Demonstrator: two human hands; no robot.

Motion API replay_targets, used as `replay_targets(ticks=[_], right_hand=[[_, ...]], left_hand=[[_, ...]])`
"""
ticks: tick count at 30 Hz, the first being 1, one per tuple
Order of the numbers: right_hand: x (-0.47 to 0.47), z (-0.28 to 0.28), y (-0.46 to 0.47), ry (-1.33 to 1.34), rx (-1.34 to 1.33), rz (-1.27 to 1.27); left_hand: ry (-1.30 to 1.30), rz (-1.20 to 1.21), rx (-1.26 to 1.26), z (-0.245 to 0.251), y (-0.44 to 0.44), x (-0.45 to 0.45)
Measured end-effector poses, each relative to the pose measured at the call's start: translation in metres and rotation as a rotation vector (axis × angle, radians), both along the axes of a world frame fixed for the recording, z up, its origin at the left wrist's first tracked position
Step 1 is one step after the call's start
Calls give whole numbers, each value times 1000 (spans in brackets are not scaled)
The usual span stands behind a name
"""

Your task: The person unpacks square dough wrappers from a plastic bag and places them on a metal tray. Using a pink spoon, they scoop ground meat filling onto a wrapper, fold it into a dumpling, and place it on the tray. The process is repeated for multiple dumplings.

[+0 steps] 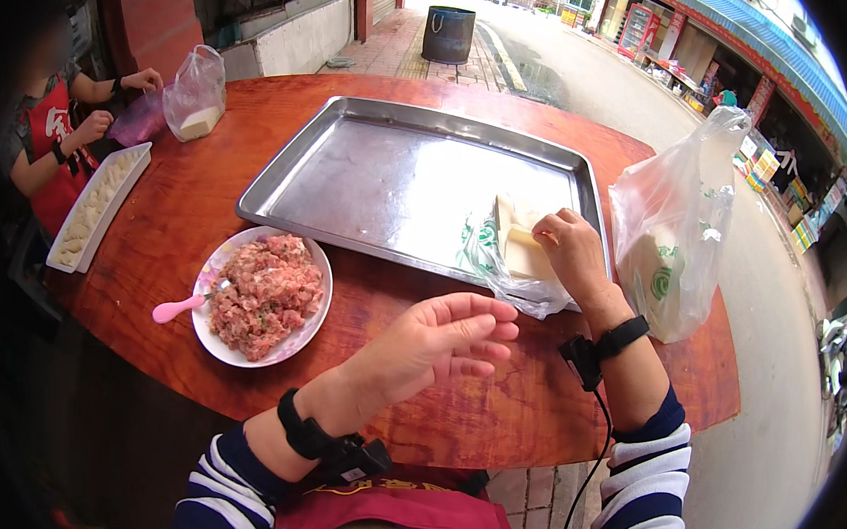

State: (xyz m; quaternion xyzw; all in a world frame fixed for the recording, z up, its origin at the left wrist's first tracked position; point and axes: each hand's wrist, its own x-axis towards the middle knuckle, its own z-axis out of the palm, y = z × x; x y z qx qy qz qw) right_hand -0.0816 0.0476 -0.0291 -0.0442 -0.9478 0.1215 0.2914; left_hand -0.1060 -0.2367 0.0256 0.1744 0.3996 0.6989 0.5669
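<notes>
Over the near right corner of a metal tray (371,163), my right hand (577,256) pinches the edge of a pale dough wrapper. It belongs to a stack of wrappers (529,262), which rests on a crumpled plastic bag (479,250) with green print. My left hand (437,338) hovers empty above the table, fingers slightly curled and apart, left of and nearer than the stack. A round patterned plate (203,335) to the left holds raw minced meat (269,295). A pink-handled utensil (177,308) is stuck in the meat, its tip hidden.
A tall translucent bag (675,258) with pale contents stands on the wooden table (414,417) at right. Across the left side, a co-worker's hands (96,128) are near a purple bag (138,117), a white tray of dumplings (112,220) and a bagged pale block (201,121). A cable (584,485) hangs at my right wrist.
</notes>
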Motion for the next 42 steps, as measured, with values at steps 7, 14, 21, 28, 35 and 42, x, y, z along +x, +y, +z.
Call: replay_targets(ticks=[7, 14, 21, 28, 35, 42], right_hand=[[-2, -9, 6, 6, 195, 5], [-3, -8, 8, 63, 268, 46], [6, 3, 6, 138, -287, 31], [29, 74, -36, 199, -180, 201], [50, 128, -122, -130, -291, 660], [18, 115, -179, -83, -281, 819]], left_hand=[[-192, 97, -47, -18, 21, -17], [-125, 34, -141, -31, 20, -6], [-84, 144, -108, -40, 22, -12], [351, 436, 73, -27, 24, -21], [318, 12, 316, 8, -19, -17], [-72, 55, 52, 1, -93, -1]])
